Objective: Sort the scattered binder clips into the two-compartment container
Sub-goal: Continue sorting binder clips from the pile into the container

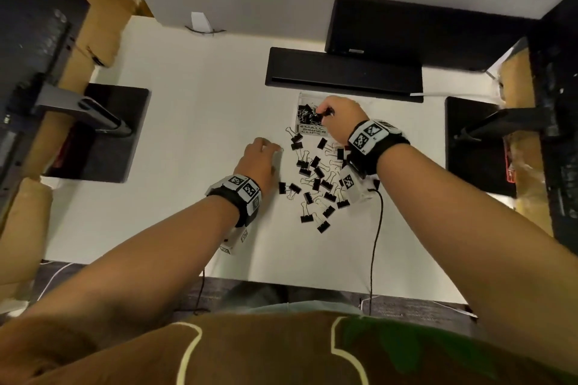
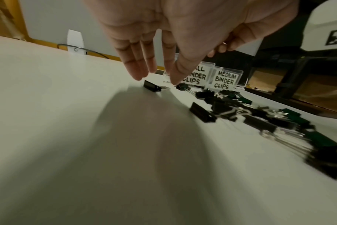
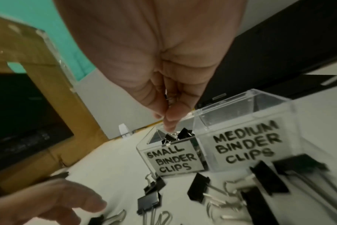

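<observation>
Here, white desk [image 1: 156, 212], scattered binder clips [image 1: 316, 178], left hand [image 1: 259, 159] relaxed, right hand [image 1: 341, 119] pinching a clip [image 1: 325, 113].

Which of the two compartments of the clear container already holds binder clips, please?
The compartment labelled SMALL BINDER CLIPS, under the right hand; the MEDIUM BINDER CLIPS compartment beside it looks empty.

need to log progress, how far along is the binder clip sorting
Done: the clear plastic compartment labelled small binder clips already holds a heap of black clips. In hand: the right hand pinches a clip over that compartment; the left hand reaches, open, for a loose clip. Left: the compartment labelled medium binder clips looks empty, and a scatter of black binder clips remains on the white table.
</observation>
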Demonstrator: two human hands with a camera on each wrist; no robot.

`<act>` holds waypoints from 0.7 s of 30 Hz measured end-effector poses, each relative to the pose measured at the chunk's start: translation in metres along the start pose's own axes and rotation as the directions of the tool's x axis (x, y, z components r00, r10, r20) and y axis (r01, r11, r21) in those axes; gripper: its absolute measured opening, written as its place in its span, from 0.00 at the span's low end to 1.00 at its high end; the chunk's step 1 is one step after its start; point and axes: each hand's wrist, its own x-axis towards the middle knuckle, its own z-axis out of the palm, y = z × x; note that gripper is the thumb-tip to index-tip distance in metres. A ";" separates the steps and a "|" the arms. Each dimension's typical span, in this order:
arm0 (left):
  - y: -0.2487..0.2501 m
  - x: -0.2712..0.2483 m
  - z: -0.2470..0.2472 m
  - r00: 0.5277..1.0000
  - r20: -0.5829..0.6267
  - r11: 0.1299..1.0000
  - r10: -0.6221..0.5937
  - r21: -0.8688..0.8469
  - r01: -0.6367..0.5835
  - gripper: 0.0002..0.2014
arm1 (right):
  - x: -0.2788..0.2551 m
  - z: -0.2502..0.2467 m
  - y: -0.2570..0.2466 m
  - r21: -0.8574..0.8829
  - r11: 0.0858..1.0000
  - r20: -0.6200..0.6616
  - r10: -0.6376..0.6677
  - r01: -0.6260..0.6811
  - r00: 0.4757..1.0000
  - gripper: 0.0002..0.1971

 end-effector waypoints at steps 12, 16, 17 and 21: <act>-0.002 0.023 -0.002 0.996 0.095 0.990 0.002 0.143 -0.015 0.11 | 0.001 0.020 -0.009 -0.042 0.999 -0.047 -0.015 0.013 0.999 0.23; -0.005 0.019 -0.004 0.988 0.154 0.994 -0.017 0.111 0.000 0.14 | -0.026 0.040 0.000 -0.003 0.998 -0.025 -0.068 0.068 0.997 0.17; -0.007 0.017 -0.004 0.986 0.168 0.997 -0.020 0.077 0.007 0.14 | -0.031 0.048 0.003 -0.007 0.997 0.010 -0.074 0.074 0.997 0.17; -0.004 0.002 -0.004 0.989 0.149 1.000 -0.005 0.011 0.003 0.12 | -0.040 0.077 0.014 -0.098 0.990 0.158 -0.087 0.104 0.984 0.18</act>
